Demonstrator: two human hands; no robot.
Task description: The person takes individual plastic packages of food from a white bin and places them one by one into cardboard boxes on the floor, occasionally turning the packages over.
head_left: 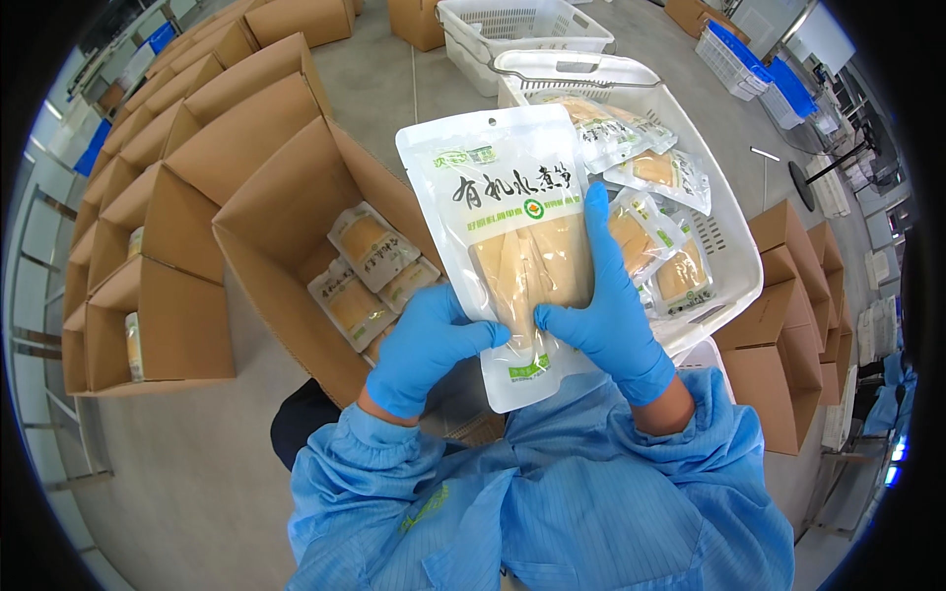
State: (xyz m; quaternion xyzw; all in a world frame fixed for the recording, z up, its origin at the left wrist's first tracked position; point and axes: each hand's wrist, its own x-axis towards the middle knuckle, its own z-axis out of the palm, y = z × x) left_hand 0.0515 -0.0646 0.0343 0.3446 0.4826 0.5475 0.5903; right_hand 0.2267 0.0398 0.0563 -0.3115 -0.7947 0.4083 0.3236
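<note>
Both my hands, in blue gloves, hold one sealed plastic food pouch (528,244) with pale yellow pieces behind its clear window. My left hand (432,343) grips its lower left edge, and my right hand (617,303) grips its right side, thumb across the front. Under and to the left of it stands an open cardboard box (284,192) with several similar pouches (373,244) lying inside. At the right, a white plastic basket (728,258) holds more such pouches (658,173) in a loose heap.
Rows of open cardboard boxes (181,214) stand at the left, a few with pouches inside. More open boxes (768,362) are on the right. Another white basket (517,22) stands behind the near one. White crates with blue rims (732,63) and a black stand (820,173) are farther right.
</note>
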